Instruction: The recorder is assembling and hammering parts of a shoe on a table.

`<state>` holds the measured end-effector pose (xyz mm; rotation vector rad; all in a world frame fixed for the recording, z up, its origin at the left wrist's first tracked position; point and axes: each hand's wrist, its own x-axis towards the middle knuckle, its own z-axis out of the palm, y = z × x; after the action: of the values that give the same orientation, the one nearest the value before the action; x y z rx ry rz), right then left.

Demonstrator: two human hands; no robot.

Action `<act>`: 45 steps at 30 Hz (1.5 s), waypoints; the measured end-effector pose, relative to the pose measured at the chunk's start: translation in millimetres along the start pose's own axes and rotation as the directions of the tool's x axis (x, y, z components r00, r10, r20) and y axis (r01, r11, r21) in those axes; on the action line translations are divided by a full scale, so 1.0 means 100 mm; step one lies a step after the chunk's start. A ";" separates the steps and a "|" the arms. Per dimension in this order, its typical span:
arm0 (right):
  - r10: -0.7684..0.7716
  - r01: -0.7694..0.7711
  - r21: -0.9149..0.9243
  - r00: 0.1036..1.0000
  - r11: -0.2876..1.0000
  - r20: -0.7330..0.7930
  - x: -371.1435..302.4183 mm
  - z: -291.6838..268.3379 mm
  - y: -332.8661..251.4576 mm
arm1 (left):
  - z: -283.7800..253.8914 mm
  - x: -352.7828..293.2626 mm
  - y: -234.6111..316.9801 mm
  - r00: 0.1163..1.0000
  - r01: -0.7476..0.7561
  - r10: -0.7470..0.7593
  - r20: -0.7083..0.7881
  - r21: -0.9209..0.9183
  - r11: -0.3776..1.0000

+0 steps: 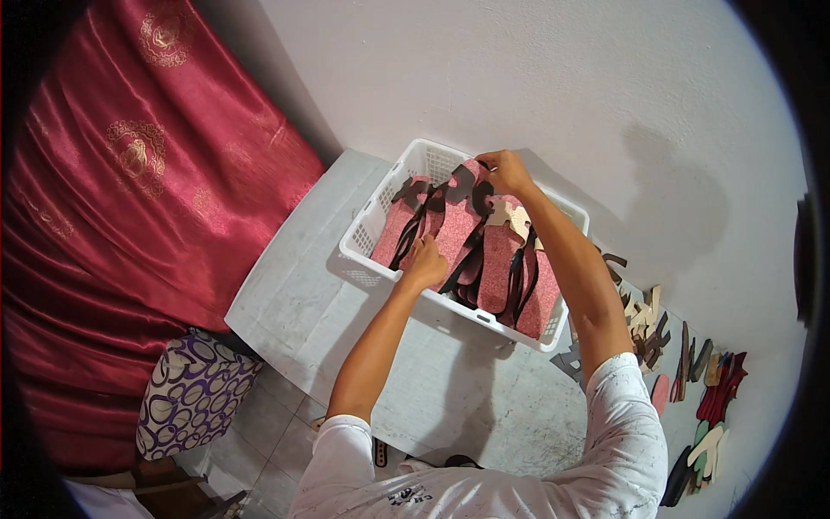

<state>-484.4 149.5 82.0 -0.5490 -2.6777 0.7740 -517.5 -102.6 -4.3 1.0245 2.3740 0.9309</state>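
A white plastic basket stands on the table against the wall. In it several flat sandals with pink patterned soles and straps are packed on edge, side by side. My left hand is closed at the near end of a pink sandal with dark brown straps, left of the basket's middle. At that sandal's far end, my right hand is bent over with its fingers closed on the dark strap; its fingertips are partly hidden. Just right of it lies a sandal with cream straps. Another dark-strapped sandal leans at the left end.
The grey-white table carries strap pieces in cream and brown beyond my right arm. More coloured strips lie or hang farther right. A red curtain falls at the left, above a purple-ringed bag.
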 end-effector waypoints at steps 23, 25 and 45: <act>0.207 -0.229 0.160 0.968 0.960 0.144 -0.04 0.16 0.41 | -0.07 -0.01 0.19 0.970 0.121 -0.154 0.189 0.174 0.977; 0.221 -0.269 0.211 0.949 0.940 0.223 -0.03 0.18 0.35 | -0.10 -0.04 0.21 0.955 0.128 -0.182 0.235 0.225 0.966; -0.111 0.082 -0.105 0.947 0.991 -0.302 -0.77 -0.05 -0.02 | 0.06 -0.14 0.19 0.998 -0.019 -0.003 0.060 0.365 0.931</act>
<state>-415.0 116.8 73.7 -0.5086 -2.4371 0.4944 -495.3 -100.3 6.1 1.1755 2.5503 0.4568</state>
